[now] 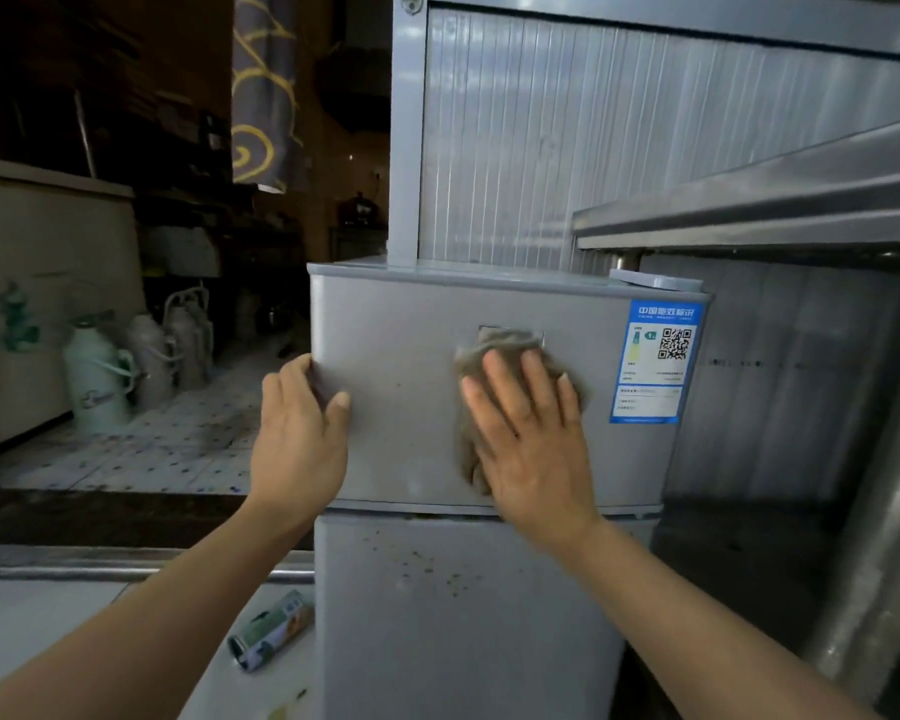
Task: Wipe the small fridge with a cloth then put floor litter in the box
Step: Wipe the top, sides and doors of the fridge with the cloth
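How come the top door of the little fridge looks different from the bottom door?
The upper door carries a blue label on its right side; the lower door shows no label. The lower door has brown specks scattered near its top; the upper door shows only a few faint spots. The right hand presses a cloth flat on the upper door and the left hand holds its left edge; nothing touches the lower door. Both are the same silver-grey.

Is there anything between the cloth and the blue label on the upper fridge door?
Nothing visible. The cloth, pressed flat by the right hand, has bare door between it and the blue energy label.
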Action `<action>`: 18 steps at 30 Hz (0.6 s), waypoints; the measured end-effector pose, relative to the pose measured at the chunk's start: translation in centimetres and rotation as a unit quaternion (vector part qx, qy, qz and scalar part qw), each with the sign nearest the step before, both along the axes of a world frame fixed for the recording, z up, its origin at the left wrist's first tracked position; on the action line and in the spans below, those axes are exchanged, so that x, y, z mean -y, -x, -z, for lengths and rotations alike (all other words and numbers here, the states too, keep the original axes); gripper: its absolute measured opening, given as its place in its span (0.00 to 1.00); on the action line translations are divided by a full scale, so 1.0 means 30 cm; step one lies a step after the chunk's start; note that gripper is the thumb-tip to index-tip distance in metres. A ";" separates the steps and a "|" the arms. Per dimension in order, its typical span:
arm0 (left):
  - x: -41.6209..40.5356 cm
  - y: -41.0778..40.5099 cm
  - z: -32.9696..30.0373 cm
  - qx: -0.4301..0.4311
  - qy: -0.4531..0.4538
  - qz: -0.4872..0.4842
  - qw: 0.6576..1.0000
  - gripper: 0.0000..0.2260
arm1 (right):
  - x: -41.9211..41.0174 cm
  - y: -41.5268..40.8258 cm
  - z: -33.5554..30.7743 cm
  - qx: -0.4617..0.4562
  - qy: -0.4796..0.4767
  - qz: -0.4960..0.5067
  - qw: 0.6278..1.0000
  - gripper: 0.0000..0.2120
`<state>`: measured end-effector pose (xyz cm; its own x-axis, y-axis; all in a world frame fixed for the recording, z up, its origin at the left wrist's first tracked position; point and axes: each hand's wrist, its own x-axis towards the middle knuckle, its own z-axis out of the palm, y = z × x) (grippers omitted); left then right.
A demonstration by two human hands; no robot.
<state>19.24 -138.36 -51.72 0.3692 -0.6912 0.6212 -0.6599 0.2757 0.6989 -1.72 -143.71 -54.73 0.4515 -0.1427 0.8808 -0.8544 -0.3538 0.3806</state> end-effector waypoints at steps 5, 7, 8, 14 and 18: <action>-0.027 0.003 -0.009 -0.006 -0.015 0.012 1.000 0.18 | -0.030 0.008 0.001 -0.133 -0.010 0.008 0.991 0.33; -0.027 -0.004 0.001 -0.005 -0.012 0.020 1.000 0.17 | -0.022 -0.034 -0.091 -0.083 0.000 0.001 0.997 0.30; -0.024 -0.008 0.005 -0.005 -0.009 0.021 1.000 0.17 | -0.015 -0.064 -0.135 -0.046 0.003 0.002 0.999 0.30; -0.023 -0.038 0.013 -0.009 0.011 0.042 0.999 0.15 | -0.030 -0.153 0.008 0.007 -0.011 -0.002 1.000 0.27; -0.042 -0.054 0.024 0.012 -0.008 0.056 0.998 0.18 | -0.055 -0.121 0.072 -0.121 -0.025 0.021 0.992 0.32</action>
